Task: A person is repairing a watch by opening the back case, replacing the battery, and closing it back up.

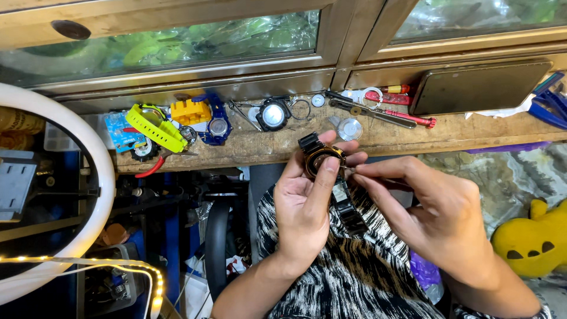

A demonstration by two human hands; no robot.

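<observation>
While the left hand clamped the watch with its strap running toward 5 o'clock, the right hand, fingertips pinched together, met its case from 3 o'clock, below the counter.
</observation>
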